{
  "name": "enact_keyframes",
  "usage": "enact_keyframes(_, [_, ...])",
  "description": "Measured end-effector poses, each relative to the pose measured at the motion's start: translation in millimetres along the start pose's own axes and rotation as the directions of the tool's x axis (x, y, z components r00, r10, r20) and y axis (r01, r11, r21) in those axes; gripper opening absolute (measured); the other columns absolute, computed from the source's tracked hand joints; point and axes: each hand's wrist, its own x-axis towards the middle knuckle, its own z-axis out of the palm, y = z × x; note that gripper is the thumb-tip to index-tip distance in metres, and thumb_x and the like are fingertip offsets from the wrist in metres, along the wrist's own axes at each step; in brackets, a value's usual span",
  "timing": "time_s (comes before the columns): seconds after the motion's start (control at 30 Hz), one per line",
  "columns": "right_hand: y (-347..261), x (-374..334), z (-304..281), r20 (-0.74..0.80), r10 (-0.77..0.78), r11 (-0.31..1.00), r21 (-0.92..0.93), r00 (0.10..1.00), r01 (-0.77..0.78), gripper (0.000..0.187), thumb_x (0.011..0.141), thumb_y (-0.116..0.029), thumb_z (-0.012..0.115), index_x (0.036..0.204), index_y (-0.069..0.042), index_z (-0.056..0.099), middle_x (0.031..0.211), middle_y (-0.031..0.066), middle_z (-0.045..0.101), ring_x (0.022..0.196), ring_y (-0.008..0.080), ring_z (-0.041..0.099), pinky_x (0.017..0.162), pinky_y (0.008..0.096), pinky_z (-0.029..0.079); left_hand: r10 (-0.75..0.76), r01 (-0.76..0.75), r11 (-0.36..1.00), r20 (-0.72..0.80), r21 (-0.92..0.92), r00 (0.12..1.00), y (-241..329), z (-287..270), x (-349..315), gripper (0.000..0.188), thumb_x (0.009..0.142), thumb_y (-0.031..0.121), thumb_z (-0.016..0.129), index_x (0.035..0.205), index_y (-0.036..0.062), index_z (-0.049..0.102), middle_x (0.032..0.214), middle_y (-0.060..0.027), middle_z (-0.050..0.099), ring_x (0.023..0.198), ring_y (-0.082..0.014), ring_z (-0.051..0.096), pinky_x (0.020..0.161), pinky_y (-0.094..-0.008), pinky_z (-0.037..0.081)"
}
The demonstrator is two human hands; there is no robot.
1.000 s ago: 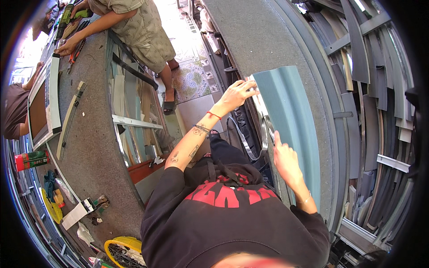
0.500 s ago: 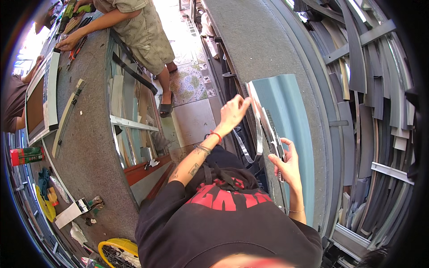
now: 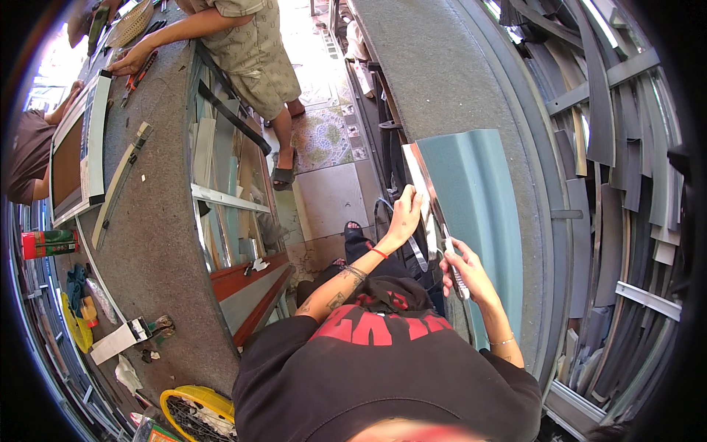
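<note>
A teal-blue, ribbed long panel (image 3: 479, 191) lies along the grey bench on my right, with a pale strip (image 3: 417, 168) along its left edge. My left hand (image 3: 403, 221) is closed, fingertips pinching the strip's edge partway down. My right hand (image 3: 473, 274) is wrapped round a silver utility knife (image 3: 459, 281), its blade end pointing away from me beside the strip. Whether the blade touches the material, I cannot tell. Below my left fingers a thin shiny strip end (image 3: 420, 254) hangs off the bench's edge.
Across the aisle, a grey-topped bench (image 3: 166, 221) holds a framed panel (image 3: 79, 147), a curved strip (image 3: 118, 188) and a yellow basket (image 3: 195, 398). A person in patterned shorts (image 3: 258, 59) works there, another beyond. Racks of long profiles (image 3: 611, 221) stand at right.
My left hand has moved nearer to me and right, from the strip's far part to pinch it lower down. My right fingers have closed round the knife, and its blade end now sits beside the strip.
</note>
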Motion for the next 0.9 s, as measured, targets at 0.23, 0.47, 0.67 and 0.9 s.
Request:
enact_keyframes(0.23, [-16.4,-1.5,-5.5,0.126,0.126,0.987,0.081,0.984,-0.137,0.060,0.095,-0.017,0.051,0.146,-0.007,0.021,0.074,0.0056,0.049,0.049,0.0132,0.052,0.040,0.0314,0.051,-0.008,0.009,0.997,0.010,-0.075,1.000,9.7,-4.1,-4.0,0.025,0.099,0.023,0.046,0.093,-0.0012,0.048,0.070,-0.0095,0.060,0.065,-0.0112,0.055,0.058,-0.0307,0.045])
enact_keyframes(0.47, [-30.8,6.9,-1.1,0.130,0.118,0.993,-0.010,0.984,-0.118,0.052,0.095,-0.018,0.052,0.142,-0.005,0.032,0.074,0.0040,0.049,0.049,0.0110,0.051,0.038,0.0292,0.049,-0.004,0.009,0.990,0.033,-0.143,0.999,18.8,-8.8,-5.8,0.022,0.099,0.020,0.045,0.090,0.0003,0.046,0.061,-0.0063,0.057,0.047,-0.0098,0.053,0.042,-0.0268,0.040])
enact_keyframes(0.67, [-38.9,13.3,4.3,0.134,0.122,0.993,-0.024,0.983,-0.120,0.051,0.095,-0.020,0.053,0.140,-0.004,0.034,0.072,0.0028,0.049,0.047,0.0098,0.050,0.036,0.0268,0.046,0.002,-0.003,0.990,-0.003,-0.138,1.000,22.4,-8.9,-8.1,0.022,0.099,0.020,0.046,0.088,0.0005,0.045,0.064,-0.0067,0.058,0.049,-0.0097,0.053,0.043,-0.0267,0.040])
enact_keyframes(0.9, [-42.2,30.8,11.9,0.120,0.096,0.993,-0.076,0.988,-0.087,0.047,0.095,-0.019,0.052,0.137,-0.004,0.037,0.071,0.0028,0.050,0.044,0.0091,0.047,0.034,0.0249,0.042,-0.032,0.022,0.984,-0.051,-0.175,0.998,13.6,-4.9,-8.2,0.024,0.098,0.019,0.047,0.083,0.0005,0.045,0.061,-0.0032,0.052,0.051,-0.0058,0.045,0.043,-0.0265,0.035])
